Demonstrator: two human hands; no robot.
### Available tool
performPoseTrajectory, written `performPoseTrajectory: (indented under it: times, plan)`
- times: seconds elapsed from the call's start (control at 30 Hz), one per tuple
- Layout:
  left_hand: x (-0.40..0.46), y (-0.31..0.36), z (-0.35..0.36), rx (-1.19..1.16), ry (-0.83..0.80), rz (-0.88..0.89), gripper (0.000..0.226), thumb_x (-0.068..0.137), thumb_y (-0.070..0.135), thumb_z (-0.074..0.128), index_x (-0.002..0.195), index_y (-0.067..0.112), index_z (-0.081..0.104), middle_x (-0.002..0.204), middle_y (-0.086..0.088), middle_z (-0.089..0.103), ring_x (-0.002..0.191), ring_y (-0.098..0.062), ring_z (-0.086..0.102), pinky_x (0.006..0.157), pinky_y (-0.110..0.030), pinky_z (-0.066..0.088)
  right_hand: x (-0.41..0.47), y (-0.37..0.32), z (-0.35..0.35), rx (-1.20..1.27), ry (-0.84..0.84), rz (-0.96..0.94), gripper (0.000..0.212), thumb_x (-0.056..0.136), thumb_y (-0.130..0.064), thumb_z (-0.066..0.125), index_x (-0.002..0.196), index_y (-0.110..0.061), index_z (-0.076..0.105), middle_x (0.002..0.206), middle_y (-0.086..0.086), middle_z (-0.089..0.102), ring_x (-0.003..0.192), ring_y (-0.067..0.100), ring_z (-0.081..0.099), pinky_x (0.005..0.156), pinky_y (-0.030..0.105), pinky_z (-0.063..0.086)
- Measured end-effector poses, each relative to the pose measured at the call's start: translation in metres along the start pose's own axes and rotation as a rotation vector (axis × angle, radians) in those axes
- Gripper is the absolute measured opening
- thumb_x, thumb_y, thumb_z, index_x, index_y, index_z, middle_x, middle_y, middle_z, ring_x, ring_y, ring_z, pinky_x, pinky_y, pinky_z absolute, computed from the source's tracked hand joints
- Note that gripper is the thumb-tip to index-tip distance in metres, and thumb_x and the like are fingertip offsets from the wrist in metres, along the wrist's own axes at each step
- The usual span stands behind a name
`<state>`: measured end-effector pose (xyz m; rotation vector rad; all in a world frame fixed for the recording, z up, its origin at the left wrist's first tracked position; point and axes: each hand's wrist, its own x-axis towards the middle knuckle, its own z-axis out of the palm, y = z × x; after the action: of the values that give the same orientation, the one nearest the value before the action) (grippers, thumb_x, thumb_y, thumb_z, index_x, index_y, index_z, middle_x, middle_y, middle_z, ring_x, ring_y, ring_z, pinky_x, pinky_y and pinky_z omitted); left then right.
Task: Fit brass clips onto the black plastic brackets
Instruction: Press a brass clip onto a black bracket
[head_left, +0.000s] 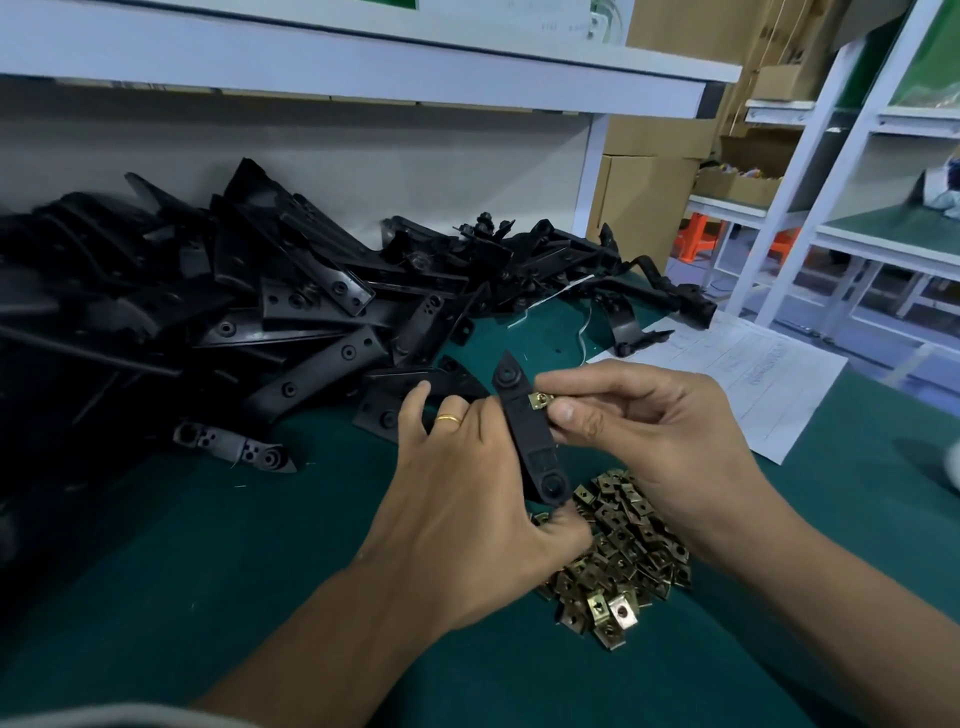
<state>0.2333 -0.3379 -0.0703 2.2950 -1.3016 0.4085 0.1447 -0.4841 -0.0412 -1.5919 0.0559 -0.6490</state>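
My left hand (467, 499) grips a long black plastic bracket (527, 436) and holds it nearly upright above the green mat. My right hand (660, 441) pinches a small brass clip (540, 400) between thumb and forefinger, and the clip touches the bracket's right edge near its upper end. A heap of loose brass clips (618, 561) lies on the mat just below both hands. A big pile of black brackets (234, 312) fills the left and back of the table.
A single bracket (234, 447) lies apart at the left on the green mat (208, 571). A printed paper sheet (753, 384) lies at the right. A white shelf (363, 67) overhangs the back. Cardboard boxes (649, 202) and white racks stand beyond the table's right end.
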Motion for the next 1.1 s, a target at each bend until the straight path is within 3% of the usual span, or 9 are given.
performPoseTrajectory:
  times: [0.23,0.5,0.7,0.9,1.1]
  plan:
    - [-0.001,0.001,0.0,-0.041,0.01,0.043,0.045,0.075,0.058,0.046,0.11,0.029,0.043,0.089,0.016,0.05,0.098,-0.014,0.052,0.124,-0.051,0.019,0.004,-0.006,-0.005,0.204,-0.052,0.194,0.027,0.083,-0.007,0.072,0.108,-0.001,0.078,0.103,0.024,0.077,0.094,0.031,0.078,0.079,0.031,0.063]
    - [-0.004,0.002,-0.002,0.0,-0.017,0.14,0.054,0.074,0.054,0.044,0.112,0.017,0.054,0.09,0.012,0.051,0.097,-0.016,0.052,0.123,-0.053,0.02,0.007,-0.017,-0.017,0.188,-0.144,0.547,0.038,0.074,-0.011,0.078,0.11,0.0,0.078,0.109,0.022,0.077,0.092,0.026,0.079,0.07,0.027,0.064]
    - [-0.004,0.0,-0.009,-0.003,-0.061,0.182,0.06,0.074,0.054,0.042,0.121,0.02,0.054,0.093,0.014,0.05,0.1,-0.012,0.049,0.124,-0.051,0.015,0.005,-0.02,-0.016,0.145,-0.188,0.584,0.032,0.069,-0.02,0.082,0.096,-0.002,0.082,0.091,0.018,0.079,0.072,0.021,0.079,0.058,0.024,0.062]
    - [-0.005,0.005,-0.009,-0.07,-0.09,0.226,0.064,0.072,0.05,0.046,0.13,0.023,0.049,0.095,0.017,0.046,0.101,-0.009,0.047,0.125,-0.05,0.015,0.005,-0.025,-0.019,0.1,-0.252,0.562,0.023,0.07,-0.019,0.081,0.089,-0.006,0.082,0.088,0.02,0.078,0.067,0.021,0.077,0.057,0.025,0.061]
    - [-0.005,0.004,-0.008,-0.023,-0.102,0.18,0.056,0.069,0.053,0.048,0.115,0.022,0.05,0.087,0.016,0.046,0.099,-0.013,0.049,0.124,-0.051,0.018,0.005,-0.02,-0.015,0.008,-0.245,0.43,0.015,0.086,-0.013,0.073,0.09,0.001,0.076,0.083,0.023,0.074,0.066,0.025,0.073,0.059,0.031,0.062]
